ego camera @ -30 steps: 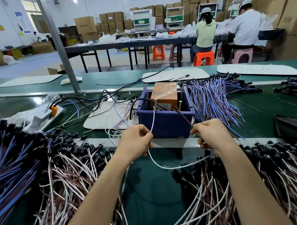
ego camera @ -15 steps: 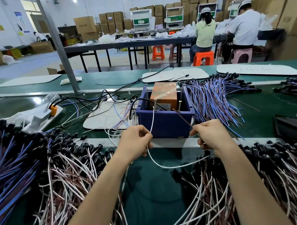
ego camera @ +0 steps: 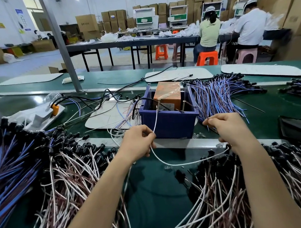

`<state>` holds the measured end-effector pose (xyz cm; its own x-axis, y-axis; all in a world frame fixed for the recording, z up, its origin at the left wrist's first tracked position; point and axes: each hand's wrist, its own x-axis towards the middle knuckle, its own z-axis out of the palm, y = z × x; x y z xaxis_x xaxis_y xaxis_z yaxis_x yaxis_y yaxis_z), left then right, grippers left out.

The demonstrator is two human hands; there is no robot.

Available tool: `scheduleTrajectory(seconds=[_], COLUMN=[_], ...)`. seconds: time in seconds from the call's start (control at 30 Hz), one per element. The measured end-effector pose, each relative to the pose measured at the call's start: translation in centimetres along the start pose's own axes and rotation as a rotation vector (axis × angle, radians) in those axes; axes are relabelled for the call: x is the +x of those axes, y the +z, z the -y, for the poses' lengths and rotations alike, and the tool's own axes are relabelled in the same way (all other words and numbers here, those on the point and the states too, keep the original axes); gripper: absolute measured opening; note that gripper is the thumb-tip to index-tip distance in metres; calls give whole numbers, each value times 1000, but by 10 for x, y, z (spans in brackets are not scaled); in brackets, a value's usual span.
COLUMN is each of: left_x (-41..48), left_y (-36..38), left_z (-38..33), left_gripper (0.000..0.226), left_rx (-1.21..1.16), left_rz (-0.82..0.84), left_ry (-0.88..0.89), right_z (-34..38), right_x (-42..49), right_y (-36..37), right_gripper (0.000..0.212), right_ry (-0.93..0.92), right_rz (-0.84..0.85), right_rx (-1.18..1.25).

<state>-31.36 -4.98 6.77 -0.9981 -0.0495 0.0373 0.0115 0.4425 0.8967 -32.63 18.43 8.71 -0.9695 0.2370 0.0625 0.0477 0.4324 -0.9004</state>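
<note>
My left hand [ego camera: 138,142] pinches a thin white wire [ego camera: 171,162] whose upper end rises to a metal pin at the front rim of the blue bin [ego camera: 169,123]. The wire loops down below both hands and runs to my right hand [ego camera: 228,129]. My right hand's fingers are curled, holding that wire's other end and a thin dark wire [ego camera: 194,111] that leads up to a second pin on the bin. An orange box [ego camera: 169,94] stands inside the bin.
Piles of white and pink wires with black ends [ego camera: 75,178] lie left and right [ego camera: 287,172] on the green belt. Blue-purple wire bundles [ego camera: 218,96] lie beside the bin and at far left. A black tray [ego camera: 298,130] sits right. Two people sit at a far table.
Both hands stay at the bin with the same wires; the right hand has shifted very slightly.
</note>
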Motion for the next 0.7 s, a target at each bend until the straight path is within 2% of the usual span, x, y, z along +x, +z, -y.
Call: scheduleTrajectory(seconds=[0.23, 0.37, 0.5, 0.6, 0.7], left_x=[0, 0, 0, 0, 0], left_y=[0, 0, 0, -1, 0], left_z=[1, 1, 2, 2, 2], left_gripper=[14, 14, 15, 15, 15], left_rx=[1, 9, 17, 21, 22], left_rz=[0, 2, 2, 4, 11], left_ry=[-4, -5, -3, 1, -3], right_z=[-3, 2, 3, 0, -4], right_x=[3, 0, -1, 0, 0], right_y=[-23, -23, -19, -11, -1], right_gripper=[29, 26, 17, 24, 23], right_ry=[-42, -2, -4, 9, 43], right_rz=[-63, -10, 11, 68, 153], right_rx=[73, 212, 238, 210, 181])
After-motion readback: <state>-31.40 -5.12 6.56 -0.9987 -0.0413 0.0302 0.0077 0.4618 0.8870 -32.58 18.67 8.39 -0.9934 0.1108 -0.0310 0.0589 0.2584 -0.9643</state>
